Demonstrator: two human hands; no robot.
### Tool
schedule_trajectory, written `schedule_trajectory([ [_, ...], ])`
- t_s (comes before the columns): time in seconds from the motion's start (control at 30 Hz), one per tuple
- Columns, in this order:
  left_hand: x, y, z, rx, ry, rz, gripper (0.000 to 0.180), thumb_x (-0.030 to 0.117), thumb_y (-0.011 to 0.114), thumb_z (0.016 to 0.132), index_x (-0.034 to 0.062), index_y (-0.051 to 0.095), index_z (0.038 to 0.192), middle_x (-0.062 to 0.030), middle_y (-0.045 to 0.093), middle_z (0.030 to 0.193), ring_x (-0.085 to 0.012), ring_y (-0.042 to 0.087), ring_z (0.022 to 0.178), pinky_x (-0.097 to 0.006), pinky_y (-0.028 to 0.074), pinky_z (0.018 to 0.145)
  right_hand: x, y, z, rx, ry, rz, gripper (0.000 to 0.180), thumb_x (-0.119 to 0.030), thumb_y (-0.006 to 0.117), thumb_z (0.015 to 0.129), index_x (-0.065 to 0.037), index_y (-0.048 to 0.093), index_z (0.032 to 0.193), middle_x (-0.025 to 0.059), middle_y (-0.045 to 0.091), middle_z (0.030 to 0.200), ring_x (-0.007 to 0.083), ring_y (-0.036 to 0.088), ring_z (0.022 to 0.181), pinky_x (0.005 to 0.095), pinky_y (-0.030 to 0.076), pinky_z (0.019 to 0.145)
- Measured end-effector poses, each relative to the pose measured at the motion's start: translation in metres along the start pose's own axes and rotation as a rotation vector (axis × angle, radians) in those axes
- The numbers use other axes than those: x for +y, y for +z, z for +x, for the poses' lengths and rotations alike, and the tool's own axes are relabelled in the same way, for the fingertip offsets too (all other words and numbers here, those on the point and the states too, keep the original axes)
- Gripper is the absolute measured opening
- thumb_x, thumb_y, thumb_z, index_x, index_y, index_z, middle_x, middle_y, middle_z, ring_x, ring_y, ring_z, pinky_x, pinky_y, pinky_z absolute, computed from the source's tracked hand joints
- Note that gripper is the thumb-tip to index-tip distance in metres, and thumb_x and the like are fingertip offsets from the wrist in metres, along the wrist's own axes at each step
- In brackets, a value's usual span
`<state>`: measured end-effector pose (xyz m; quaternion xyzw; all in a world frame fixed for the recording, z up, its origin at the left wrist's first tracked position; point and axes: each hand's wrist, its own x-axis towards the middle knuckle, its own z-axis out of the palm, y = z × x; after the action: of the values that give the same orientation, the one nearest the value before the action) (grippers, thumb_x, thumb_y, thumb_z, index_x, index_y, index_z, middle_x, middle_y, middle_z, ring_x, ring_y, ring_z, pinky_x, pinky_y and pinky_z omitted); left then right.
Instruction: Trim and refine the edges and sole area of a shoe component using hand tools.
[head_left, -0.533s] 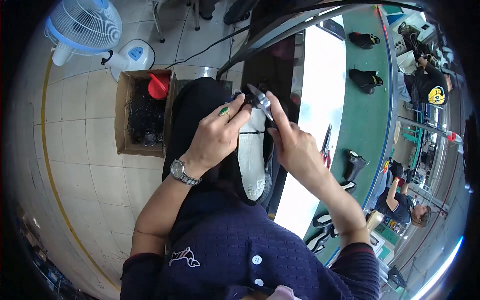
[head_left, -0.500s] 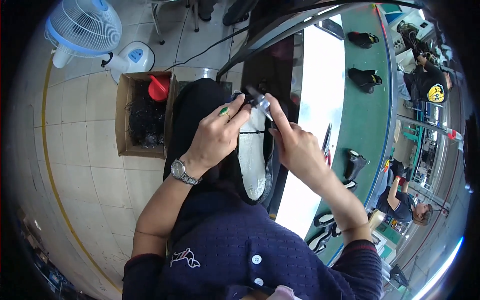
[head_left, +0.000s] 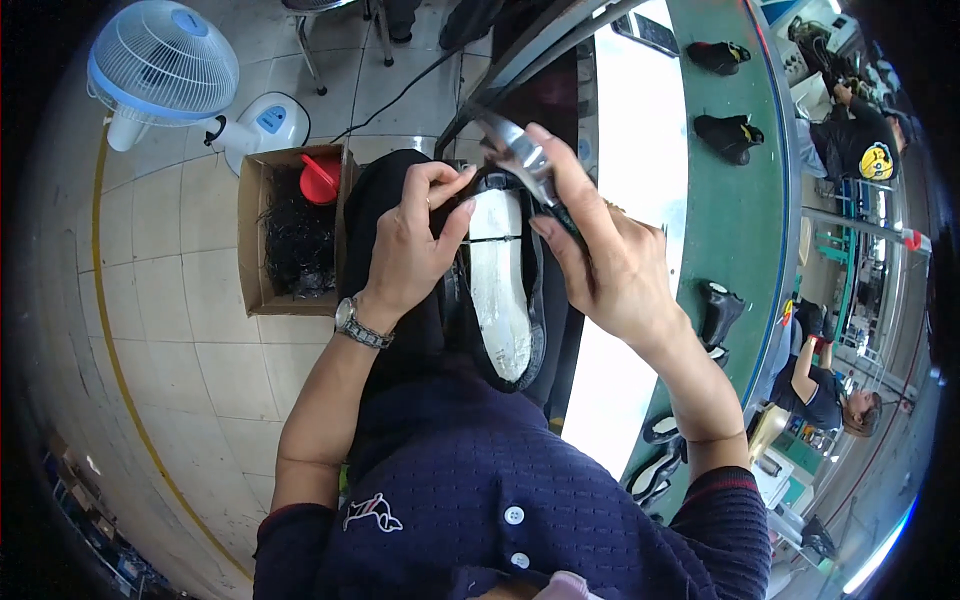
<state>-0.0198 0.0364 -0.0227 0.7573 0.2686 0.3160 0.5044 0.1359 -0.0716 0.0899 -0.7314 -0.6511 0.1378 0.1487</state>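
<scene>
Wrapped tightly in the right hand [head_left: 624,258] is a metal tool [head_left: 527,157], near the far end of an upturned shoe [head_left: 498,295] above the lap [head_left: 425,345]; beside it, the left hand [head_left: 412,240] is half spread, nothing visibly held. That hand is best kept clear.

Black shoes [head_left: 725,138] carried by green belt [head_left: 735,220]; phone [head_left: 648,33] laid on white ledge [head_left: 640,110]; fan [head_left: 165,60], carton [head_left: 252,245] set on tiled floor [head_left: 215,380].
</scene>
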Motion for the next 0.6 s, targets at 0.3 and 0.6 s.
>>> schedule_trajectory([
  [0.3, -0.004, -0.008, 0.014, -0.090, -0.056, -0.021, 0.030, 0.013, 0.064, 0.091, 0.0023, 0.044, 0.111, -0.0171, 0.069, 0.110, -0.0288, 0.069, 0.089, -0.032, 0.051, 0.072, 0.047, 0.035, -0.053, 0.012, 0.437, 0.437, 0.061, -0.015, 0.055, 0.096, -0.017, 0.026, 0.150, 0.0219, 0.068, 0.079, 0.0340, 0.068, 0.065, 0.0432, 0.054, 0.061],
  [0.6, 0.007, -0.007, 0.009, -0.182, -0.119, -0.090, 0.047, 0.008, 0.062, 0.091, 0.0011, 0.044, 0.133, -0.0154, 0.061, 0.129, -0.0179, 0.065, 0.096, -0.029, 0.050, 0.084, 0.134, 0.093, -0.152, 0.297, 0.821, -0.006, 0.056, -0.026, 0.066, 0.090, -0.009, 0.047, 0.139, 0.0231, 0.060, 0.114, 0.0385, 0.057, 0.108, 0.0449, 0.045, 0.092],
])
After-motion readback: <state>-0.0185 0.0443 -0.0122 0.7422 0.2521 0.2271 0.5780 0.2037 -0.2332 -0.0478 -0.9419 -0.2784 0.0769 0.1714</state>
